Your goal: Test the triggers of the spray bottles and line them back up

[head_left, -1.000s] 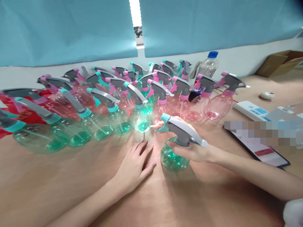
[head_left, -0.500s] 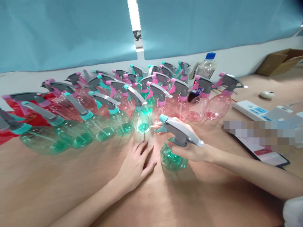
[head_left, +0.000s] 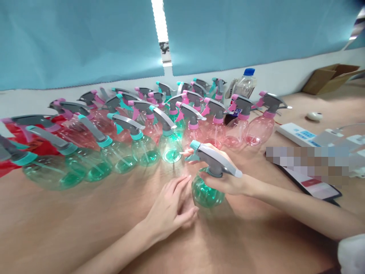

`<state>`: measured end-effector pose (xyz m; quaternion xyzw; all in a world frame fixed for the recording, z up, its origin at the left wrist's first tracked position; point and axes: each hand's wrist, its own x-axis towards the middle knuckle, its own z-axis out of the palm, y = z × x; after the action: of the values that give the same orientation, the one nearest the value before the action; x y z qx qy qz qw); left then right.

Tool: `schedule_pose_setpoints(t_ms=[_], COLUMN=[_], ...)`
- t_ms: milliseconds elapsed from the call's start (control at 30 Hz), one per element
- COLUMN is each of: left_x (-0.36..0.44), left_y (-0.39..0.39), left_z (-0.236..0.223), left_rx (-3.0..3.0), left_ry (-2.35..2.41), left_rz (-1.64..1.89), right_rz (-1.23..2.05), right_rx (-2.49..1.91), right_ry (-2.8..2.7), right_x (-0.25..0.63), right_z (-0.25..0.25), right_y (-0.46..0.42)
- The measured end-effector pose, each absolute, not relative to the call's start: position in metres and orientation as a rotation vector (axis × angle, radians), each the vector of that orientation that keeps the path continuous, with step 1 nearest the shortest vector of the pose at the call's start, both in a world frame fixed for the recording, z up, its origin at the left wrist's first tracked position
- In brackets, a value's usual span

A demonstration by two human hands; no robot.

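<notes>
A green spray bottle [head_left: 209,192] with a grey trigger head and teal nozzle stands in front of me. My right hand [head_left: 221,179] is wrapped round its neck, some fingers hidden behind the head. Just left of it, my left hand [head_left: 171,207] is low over the table, fingers stretched toward the bottle and holding nothing. Beyond my hands is a row of green spray bottles, among them one brightly lit bottle [head_left: 170,146]. Pink spray bottles [head_left: 259,129] with grey and pink heads stand behind and to the right.
On the right lie a white power strip [head_left: 296,133] with plugs, a partly blurred phone-like device [head_left: 322,190] and a white mouse-like object [head_left: 314,116]. A blue-capped bottle [head_left: 245,85] and an open cardboard box [head_left: 327,80] stand farther back. Red plastic [head_left: 37,140] lies at left.
My left hand has moved right, closer to the green spray bottle. My right hand keeps its hold on that bottle in nearly the same place. The view has shifted slightly.
</notes>
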<state>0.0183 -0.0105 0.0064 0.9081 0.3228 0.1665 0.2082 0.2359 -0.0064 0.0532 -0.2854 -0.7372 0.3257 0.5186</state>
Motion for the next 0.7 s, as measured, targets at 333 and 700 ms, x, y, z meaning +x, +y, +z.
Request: schedule_pose_setpoints(t_ms=[333,700], left_x=[-0.006,-0.104], left_y=[-0.028,-0.072], left_z=[0.011,0.034], left_rx=[2.206,2.337], left_ry=[0.930,1.540], left_rz=[0.687,0.896], right_rz=[0.805,0.828], right_rx=[-0.692,-0.636], right_ry=[-1.751,-1.919], right_x=[0.180,0.034], right_z=[0.050,0.068], right_y=[-0.007,-0.010])
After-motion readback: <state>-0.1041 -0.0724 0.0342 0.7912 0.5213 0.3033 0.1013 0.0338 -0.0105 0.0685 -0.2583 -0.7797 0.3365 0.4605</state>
